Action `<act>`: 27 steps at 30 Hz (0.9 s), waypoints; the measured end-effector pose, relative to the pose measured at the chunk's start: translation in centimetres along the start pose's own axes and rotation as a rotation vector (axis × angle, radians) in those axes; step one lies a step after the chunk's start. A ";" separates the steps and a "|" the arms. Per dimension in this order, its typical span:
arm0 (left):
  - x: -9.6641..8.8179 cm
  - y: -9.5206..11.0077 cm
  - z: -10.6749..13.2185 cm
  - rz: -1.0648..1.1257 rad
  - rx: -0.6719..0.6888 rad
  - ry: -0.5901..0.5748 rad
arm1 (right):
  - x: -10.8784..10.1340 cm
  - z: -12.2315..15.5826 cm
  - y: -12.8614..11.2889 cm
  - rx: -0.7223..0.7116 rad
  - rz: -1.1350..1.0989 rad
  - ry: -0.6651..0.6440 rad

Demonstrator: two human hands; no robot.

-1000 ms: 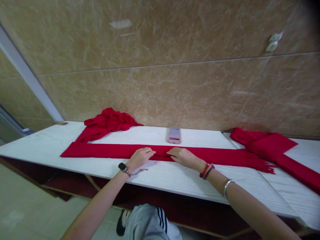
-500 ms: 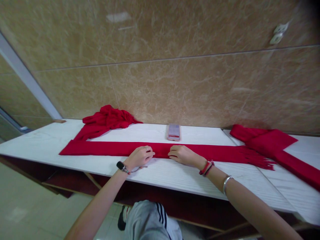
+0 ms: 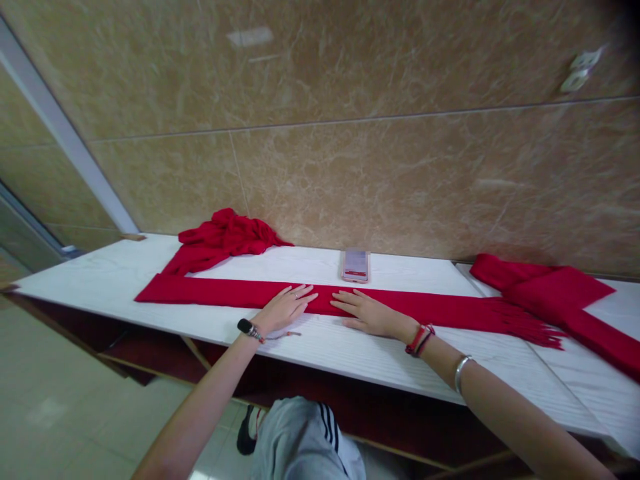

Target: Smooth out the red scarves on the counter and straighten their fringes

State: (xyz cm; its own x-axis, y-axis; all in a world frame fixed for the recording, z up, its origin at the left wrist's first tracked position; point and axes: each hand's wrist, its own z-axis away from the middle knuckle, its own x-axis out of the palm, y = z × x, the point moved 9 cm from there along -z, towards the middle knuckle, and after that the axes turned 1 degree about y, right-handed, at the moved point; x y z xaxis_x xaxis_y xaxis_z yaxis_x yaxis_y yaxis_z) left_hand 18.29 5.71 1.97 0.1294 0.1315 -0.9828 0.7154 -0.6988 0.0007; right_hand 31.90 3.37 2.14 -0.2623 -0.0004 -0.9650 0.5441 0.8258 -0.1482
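Observation:
A red scarf (image 3: 215, 292), folded into a long narrow strip, lies along the white tabletop (image 3: 320, 340). Its fringe spreads out at the right end. Flat on the middle of the strip rests my left hand (image 3: 285, 308), fingers spread. A short way to its right, my right hand (image 3: 365, 312) also lies on the scarf with its fingers stretched apart. At the strip's left end, red cloth runs back into a crumpled heap (image 3: 230, 237) by the wall; whether it is the same piece I cannot tell.
Behind the scarf a phone (image 3: 355, 265) lies on the tabletop, its screen lit. Another folded red scarf (image 3: 545, 293) lies at the right, crossing over itself. A marbled wall (image 3: 350, 180) closes off the back. Dark open shelves (image 3: 160, 353) sit below the tabletop.
Both hands have gone from curled, pinching fingers at the scarf's near edge to flat, spread fingers on top of it. The view has shifted slightly.

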 end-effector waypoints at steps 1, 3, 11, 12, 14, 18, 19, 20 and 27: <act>-0.4 -0.7 0.3 -0.010 -0.035 0.028 | -0.3 -0.4 -0.2 0.006 -0.003 0.017; -1.0 -2.6 1.2 -0.030 -0.106 0.074 | -0.6 -2.0 -0.8 0.015 -0.001 0.055; -0.6 -9.5 6.9 -0.088 -0.264 -0.023 | 3.1 -10.6 -3.0 0.025 0.047 0.040; -0.6 -10.0 7.6 -0.095 -0.279 -0.038 | 3.6 -10.9 -3.0 0.025 0.046 0.039; -0.6 -11.1 8.8 -0.114 -0.320 -0.063 | 4.2 -11.1 -2.9 0.016 0.041 0.048; -1.0 -14.9 11.7 -0.160 -0.452 -0.092 | 4.5 -10.9 -2.7 -0.001 0.034 0.058; -1.2 -16.2 12.5 -0.172 -0.493 -0.098 | 4.5 -10.8 -2.6 0.000 0.036 0.056; -1.3 -17.5 13.4 -0.185 -0.536 -0.106 | 4.4 -10.8 -2.7 -0.002 0.037 0.059; -2.1 -24.8 18.3 -0.187 -0.827 -0.213 | 4.3 -10.9 -3.1 -0.018 0.081 0.111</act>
State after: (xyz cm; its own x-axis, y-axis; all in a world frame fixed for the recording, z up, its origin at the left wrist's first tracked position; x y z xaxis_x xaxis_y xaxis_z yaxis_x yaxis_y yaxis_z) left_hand -12.29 9.86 0.68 -0.1118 0.0009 -0.9937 0.9916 0.0662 -0.1115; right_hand 20.40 6.90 0.80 -0.3050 0.1283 -0.9437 0.5526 0.8308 -0.0656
